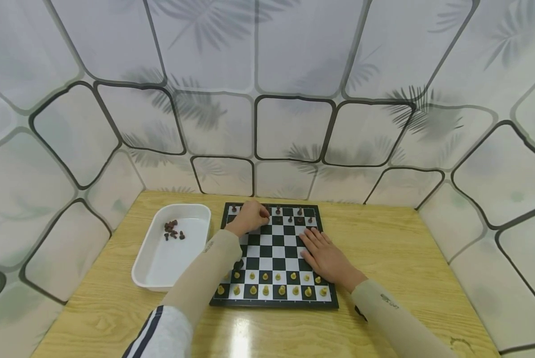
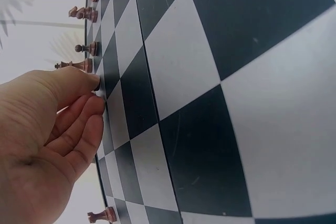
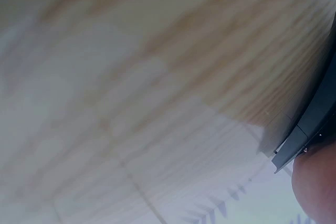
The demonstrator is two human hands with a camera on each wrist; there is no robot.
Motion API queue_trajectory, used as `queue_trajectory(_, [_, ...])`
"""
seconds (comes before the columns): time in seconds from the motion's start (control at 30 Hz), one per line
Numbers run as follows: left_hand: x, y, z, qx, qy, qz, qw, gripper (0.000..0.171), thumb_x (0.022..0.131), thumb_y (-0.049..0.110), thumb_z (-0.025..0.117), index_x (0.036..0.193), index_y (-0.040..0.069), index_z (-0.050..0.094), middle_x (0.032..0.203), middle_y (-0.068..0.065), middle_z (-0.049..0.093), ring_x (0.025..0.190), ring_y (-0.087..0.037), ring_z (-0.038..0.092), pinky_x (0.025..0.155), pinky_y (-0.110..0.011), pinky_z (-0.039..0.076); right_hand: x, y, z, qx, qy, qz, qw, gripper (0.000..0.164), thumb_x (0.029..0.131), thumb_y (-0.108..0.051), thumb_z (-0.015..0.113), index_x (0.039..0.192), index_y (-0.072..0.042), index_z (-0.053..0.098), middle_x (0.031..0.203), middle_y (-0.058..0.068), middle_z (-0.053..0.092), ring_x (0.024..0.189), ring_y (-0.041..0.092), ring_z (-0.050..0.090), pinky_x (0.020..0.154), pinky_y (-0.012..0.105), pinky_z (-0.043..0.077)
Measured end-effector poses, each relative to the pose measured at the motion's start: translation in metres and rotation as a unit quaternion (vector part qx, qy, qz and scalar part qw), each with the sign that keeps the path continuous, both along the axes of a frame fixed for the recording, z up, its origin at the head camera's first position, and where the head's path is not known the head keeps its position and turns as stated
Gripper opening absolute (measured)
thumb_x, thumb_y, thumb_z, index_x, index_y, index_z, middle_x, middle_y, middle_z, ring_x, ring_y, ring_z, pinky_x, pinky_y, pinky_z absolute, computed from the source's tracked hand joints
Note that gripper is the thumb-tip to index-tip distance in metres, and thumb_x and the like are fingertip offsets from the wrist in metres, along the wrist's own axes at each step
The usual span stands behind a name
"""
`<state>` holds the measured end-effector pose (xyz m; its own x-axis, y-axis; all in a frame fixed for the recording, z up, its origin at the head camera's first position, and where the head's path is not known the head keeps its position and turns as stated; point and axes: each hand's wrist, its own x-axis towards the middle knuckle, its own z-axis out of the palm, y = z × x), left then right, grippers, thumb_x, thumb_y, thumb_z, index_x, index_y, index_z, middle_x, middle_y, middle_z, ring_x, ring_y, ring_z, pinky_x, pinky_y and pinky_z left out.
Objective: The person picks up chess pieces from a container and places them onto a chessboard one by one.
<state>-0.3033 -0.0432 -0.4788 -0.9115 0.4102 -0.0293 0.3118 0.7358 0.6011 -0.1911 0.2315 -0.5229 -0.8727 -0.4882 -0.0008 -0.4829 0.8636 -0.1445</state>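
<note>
A black-and-white chessboard [image 1: 265, 251] lies on the table. At its far rows, my left hand [image 1: 249, 217] pinches a small dark chess piece, mostly hidden by thumb and fingers, low over a square. Dark red pieces stand around it, including a king [image 2: 73, 66] and a pawn [image 2: 88, 49] just past the thumb, and a rook [image 2: 102, 215] at the corner. My right hand [image 1: 327, 256] rests with fingers extended on the board's right edge. Yellow pieces [image 1: 265, 290] fill the two near rows. Only a bit of the right hand [image 3: 317, 182] shows in the right wrist view, beside the board's dark edge.
A white plastic tray [image 1: 153, 268] stands left of the board, holding several dark red pieces [image 1: 171, 228]. The wooden table [image 1: 384, 233] meets patterned fabric walls [image 1: 290, 129] at the back and sides. My left forearm passes between tray and board, over the board's left edge.
</note>
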Motion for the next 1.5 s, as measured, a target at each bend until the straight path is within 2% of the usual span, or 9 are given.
queue_trajectory(0.37, [-0.001, -0.001, -0.002, -0.010, 0.006, -0.007, 0.9999, 0.019, 0.100, 0.013, 0.071, 0.114, 0.004, 0.081, 0.115, -0.012, 0.079, 0.102, -0.024, 0.074, 0.088, -0.038, 0.062, 0.000, 0.000, 0.000, 0.000, -0.005, 0.000, 1.000, 0.064, 0.114, -0.044, 0.039, 0.164, -0.004, 0.034, 0.172, 0.017, 0.029, 0.162, 0.038, 0.022, 0.131, 0.056, 0.022])
queue_trajectory(0.7, [-0.002, 0.000, -0.003, -0.007, -0.005, 0.005, 0.9999, 0.019, 0.100, 0.013, 0.072, 0.113, 0.004, 0.081, 0.114, -0.012, 0.078, 0.101, -0.024, 0.073, 0.088, -0.038, 0.062, -0.001, 0.000, -0.001, -0.003, -0.005, -0.001, 1.000, 0.064, 0.114, -0.043, 0.039, 0.164, -0.005, 0.034, 0.173, 0.017, 0.029, 0.162, 0.038, 0.022, 0.131, 0.056, 0.022])
queue_trajectory(1.13, [-0.002, -0.001, -0.003, -0.010, 0.002, 0.000, 0.9999, 0.020, 0.100, 0.013, 0.071, 0.115, 0.004, 0.080, 0.115, -0.012, 0.078, 0.103, -0.024, 0.073, 0.089, -0.038, 0.062, 0.000, 0.000, -0.001, -0.006, -0.008, -0.001, 1.000, 0.064, 0.114, -0.044, 0.039, 0.164, -0.005, 0.033, 0.173, 0.017, 0.028, 0.162, 0.038, 0.021, 0.131, 0.056, 0.022])
queue_trajectory(1.3, [-0.002, -0.007, 0.004, 0.004, -0.004, 0.001, 1.0000, 0.025, 0.099, 0.015, 0.072, 0.119, 0.002, 0.078, 0.116, -0.013, 0.077, 0.103, -0.024, 0.073, 0.087, -0.037, 0.062, -0.001, 0.000, -0.002, -0.005, -0.006, 0.000, 1.000, 0.064, 0.114, -0.044, 0.038, 0.164, -0.005, 0.034, 0.173, 0.016, 0.029, 0.162, 0.037, 0.022, 0.131, 0.055, 0.022])
queue_trajectory(1.5, [-0.001, -0.026, 0.026, 0.018, 0.027, 0.004, 0.9995, 0.026, 0.098, 0.012, 0.069, 0.119, -0.001, 0.076, 0.112, -0.015, 0.077, 0.102, -0.027, 0.072, 0.087, -0.039, 0.061, -0.001, 0.000, -0.001, -0.001, -0.003, 0.000, 1.000, 0.063, 0.114, -0.043, 0.039, 0.164, -0.004, 0.034, 0.172, 0.018, 0.029, 0.162, 0.039, 0.022, 0.131, 0.056, 0.022])
